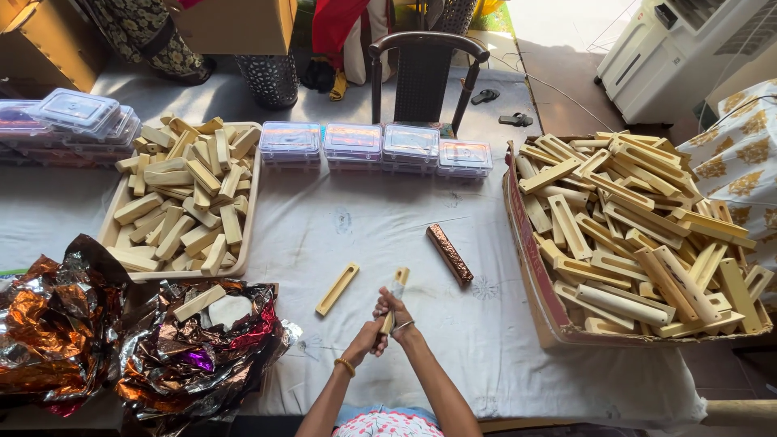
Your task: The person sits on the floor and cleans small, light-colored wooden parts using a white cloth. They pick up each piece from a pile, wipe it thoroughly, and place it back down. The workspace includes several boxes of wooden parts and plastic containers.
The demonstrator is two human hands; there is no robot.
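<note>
My left hand [368,334] and my right hand [393,310] are clasped together over the white table cover [486,340], both gripping a pale wooden stick [398,283] that pokes out beyond the fingers. A second slotted wooden stick [337,289] lies loose on the cloth to the left of the hands. A stick wrapped in brown patterned foil [449,254] lies to the upper right of them.
A tray of plain wooden blocks [182,202] stands at left, a cardboard box of slotted sticks [639,235] at right. Clear plastic boxes [376,146] line the far side. Crumpled shiny foil [129,340] lies at lower left. A dark chair [427,65] stands beyond the table.
</note>
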